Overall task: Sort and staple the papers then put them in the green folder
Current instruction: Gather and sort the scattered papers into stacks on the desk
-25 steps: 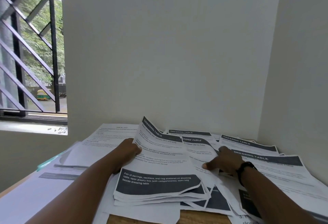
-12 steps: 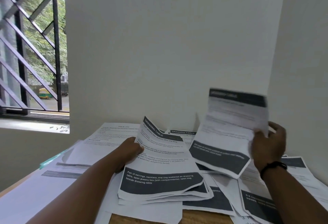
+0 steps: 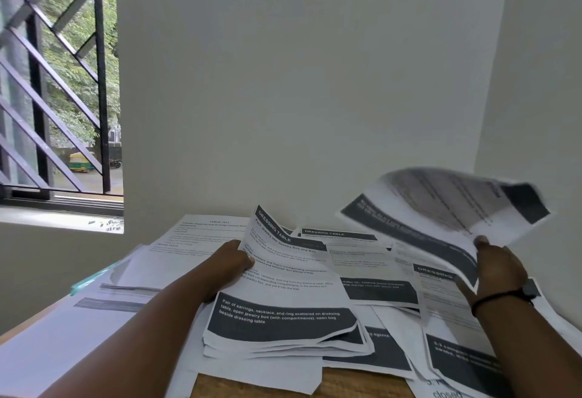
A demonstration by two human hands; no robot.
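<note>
Printed white sheets with dark header bands cover the wooden table [image 3: 346,382]. My left hand [image 3: 230,259] grips the left edge of a stack of "Dressing Table" papers [image 3: 283,303], lifting its far end off the table. My right hand [image 3: 494,268] holds a single sheet [image 3: 441,218] up in the air at the right; the sheet is curled and blurred. More loose sheets [image 3: 371,265] lie flat between the hands. A thin green edge, likely the green folder [image 3: 91,281], pokes out from under papers at the left.
A plain-text sheet [image 3: 195,237] lies at the back left of the table. White walls close in behind and on the right. A barred window [image 3: 56,89] is at the left. The table's front edge shows below the stack.
My right hand picked one sheet off the pile, raised it, and has now swung it further right and tipped it flatter. My left hand stays on the stack.
</note>
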